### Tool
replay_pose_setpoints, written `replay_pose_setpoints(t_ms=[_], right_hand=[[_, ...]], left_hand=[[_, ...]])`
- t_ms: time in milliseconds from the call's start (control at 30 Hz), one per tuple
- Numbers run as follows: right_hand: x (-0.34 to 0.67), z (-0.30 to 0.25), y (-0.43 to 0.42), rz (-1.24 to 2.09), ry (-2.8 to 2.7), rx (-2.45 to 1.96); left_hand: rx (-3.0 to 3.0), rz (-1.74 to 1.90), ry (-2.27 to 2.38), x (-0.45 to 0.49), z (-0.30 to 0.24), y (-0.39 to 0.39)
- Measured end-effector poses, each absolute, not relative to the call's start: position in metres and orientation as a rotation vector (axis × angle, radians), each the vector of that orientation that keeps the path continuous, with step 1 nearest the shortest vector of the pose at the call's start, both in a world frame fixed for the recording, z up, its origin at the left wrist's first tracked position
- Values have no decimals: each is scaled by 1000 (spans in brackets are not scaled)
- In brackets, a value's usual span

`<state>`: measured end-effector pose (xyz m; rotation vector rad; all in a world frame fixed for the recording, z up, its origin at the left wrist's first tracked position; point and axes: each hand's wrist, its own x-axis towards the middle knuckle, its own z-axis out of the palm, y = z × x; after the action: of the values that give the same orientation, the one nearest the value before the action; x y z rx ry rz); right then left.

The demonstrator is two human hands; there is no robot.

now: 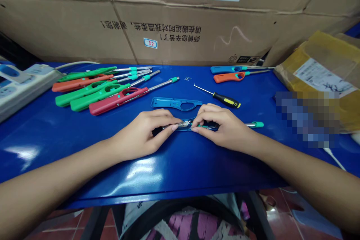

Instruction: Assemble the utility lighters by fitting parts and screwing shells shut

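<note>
An opened blue stick lighter (185, 129) lies on the table between my hands, its inner parts showing, with a small white piece (186, 123) at the middle. My left hand (146, 129) is closed, thumb and forefinger pinching a greyish, shiny part at the lighter's left. My right hand (218, 123) is closed too, its fingertips pinched at the lighter's body and covering much of it. Past that hand the lighter's teal tip (258, 124) sticks out to the right. Just behind lies a loose blue half shell (168, 102), hollow side up.
Several green, orange and red lighters (118, 99) lie at left, beside a white power strip (28, 86). A hooked screwdriver-like tool (227, 100) and small white bits (188, 78) lie behind my hands. Two lighters (229, 77), a yellow package (315, 63) and a cardboard box (84, 33) stand farther back.
</note>
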<state>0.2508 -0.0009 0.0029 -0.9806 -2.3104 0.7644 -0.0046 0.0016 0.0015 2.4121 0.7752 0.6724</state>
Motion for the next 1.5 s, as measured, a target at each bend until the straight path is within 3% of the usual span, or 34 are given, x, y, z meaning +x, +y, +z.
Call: replay_pose_setpoints(t_ms=[1500], right_hand=[[251, -2, 0, 760, -2299, -929]], left_hand=[[2425, 711, 701, -5, -5, 2]])
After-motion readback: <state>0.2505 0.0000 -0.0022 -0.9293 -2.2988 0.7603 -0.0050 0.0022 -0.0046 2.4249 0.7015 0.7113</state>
